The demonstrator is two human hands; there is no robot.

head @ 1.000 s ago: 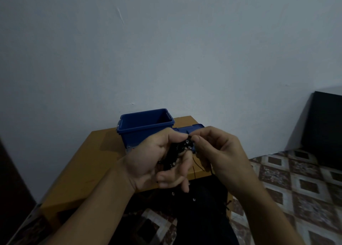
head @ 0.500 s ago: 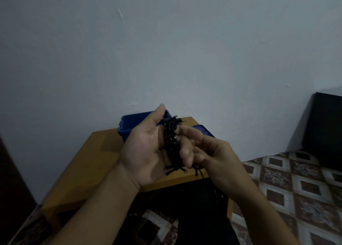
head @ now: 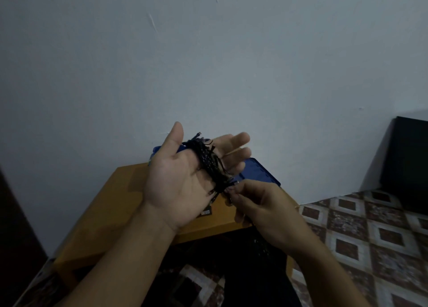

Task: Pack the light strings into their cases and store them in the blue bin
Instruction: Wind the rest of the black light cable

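head view: your left hand (head: 176, 181) is held palm up over the wooden table (head: 111, 204), fingers straight, with the black light string (head: 209, 165) coiled thickly round them. your right hand (head: 261, 209), just to its right and nearer, pinches the string's loose end. the blue bin (head: 157, 149) stands by the far wall, mostly hidden behind your left hand.

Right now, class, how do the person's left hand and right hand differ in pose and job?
The left hand is spread, palm toward the camera, fingers straight; the right hand is curled. The left hand carries the light string wound round its fingers; the right hand pinches a strand at the bundle's lower end. The left hand sits higher than the right hand. Both touch the same string.
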